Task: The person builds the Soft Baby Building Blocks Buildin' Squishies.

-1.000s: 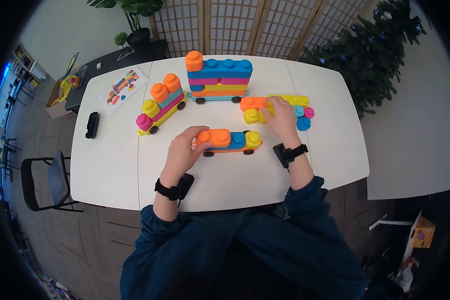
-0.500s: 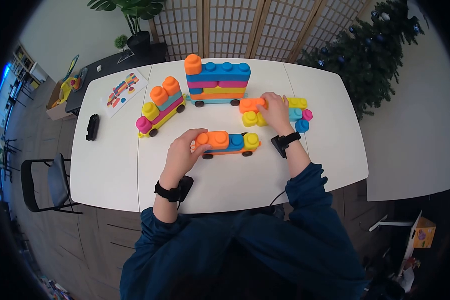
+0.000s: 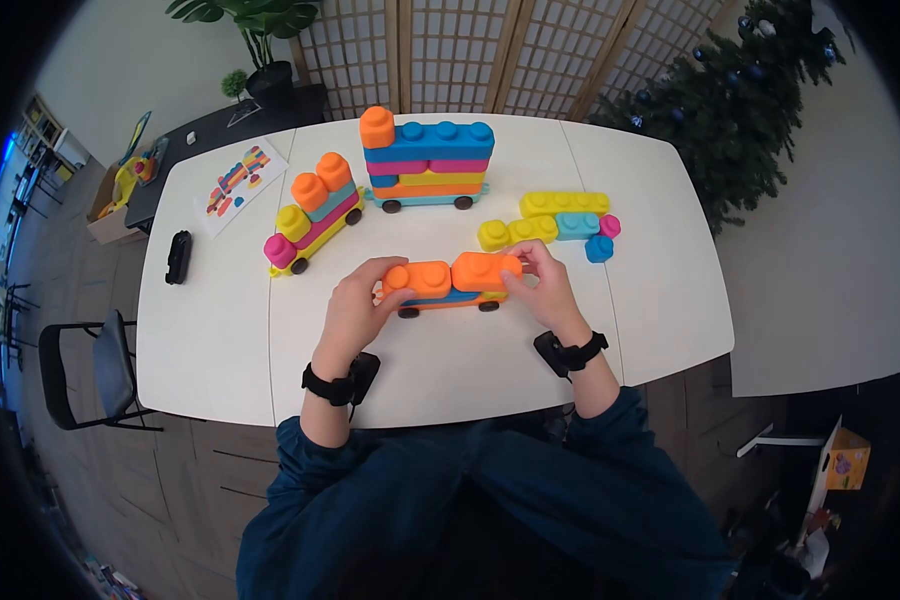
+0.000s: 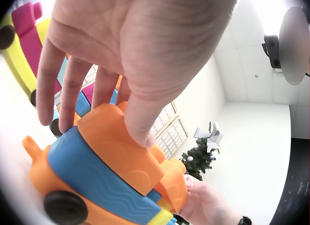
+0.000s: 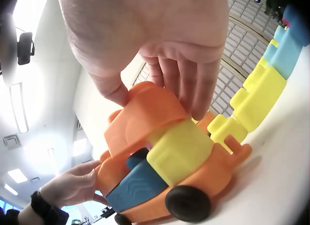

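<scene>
In the head view my left hand (image 3: 353, 308) grips a two-stud orange block (image 3: 426, 280) seated on a blue block (image 4: 99, 174). Thumb and fingers lie on opposite sides of it. Under these is an orange wheeled base (image 5: 220, 174) with black wheels, standing on the table. My right hand (image 3: 548, 294) pinches a second orange block (image 3: 478, 271) over the base's right end. That block sits tilted above a yellow block (image 5: 181, 150), a gap showing under its near side in the right wrist view.
Loose yellow (image 3: 565, 203), teal (image 3: 577, 226), magenta (image 3: 610, 226) and blue blocks (image 3: 599, 249) lie to the right. Behind stand a tall block wagon (image 3: 428, 160) and a yellow-based wagon (image 3: 315, 225). A printed picture sheet (image 3: 238, 190) and a black object (image 3: 178, 257) lie at left.
My right hand has taken the second orange block from the loose blocks and brought it left and nearer, over the wheeled base. My left hand keeps its grip.
</scene>
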Action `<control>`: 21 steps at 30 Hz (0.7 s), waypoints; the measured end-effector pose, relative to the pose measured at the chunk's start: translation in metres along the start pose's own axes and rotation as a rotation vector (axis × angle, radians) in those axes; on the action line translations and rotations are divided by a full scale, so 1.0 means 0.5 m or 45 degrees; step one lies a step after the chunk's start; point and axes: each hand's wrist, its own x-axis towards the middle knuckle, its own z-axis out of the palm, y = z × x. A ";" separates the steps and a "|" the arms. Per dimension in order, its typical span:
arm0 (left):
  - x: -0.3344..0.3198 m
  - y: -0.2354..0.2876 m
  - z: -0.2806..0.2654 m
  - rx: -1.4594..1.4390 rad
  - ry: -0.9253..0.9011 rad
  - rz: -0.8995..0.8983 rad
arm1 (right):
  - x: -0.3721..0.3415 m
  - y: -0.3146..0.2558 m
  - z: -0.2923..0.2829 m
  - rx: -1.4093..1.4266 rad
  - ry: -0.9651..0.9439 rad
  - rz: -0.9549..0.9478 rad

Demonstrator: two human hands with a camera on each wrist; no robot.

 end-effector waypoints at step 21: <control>0.006 0.003 0.003 -0.215 -0.104 -0.003 | 0.000 -0.007 0.022 -0.078 -0.088 -0.334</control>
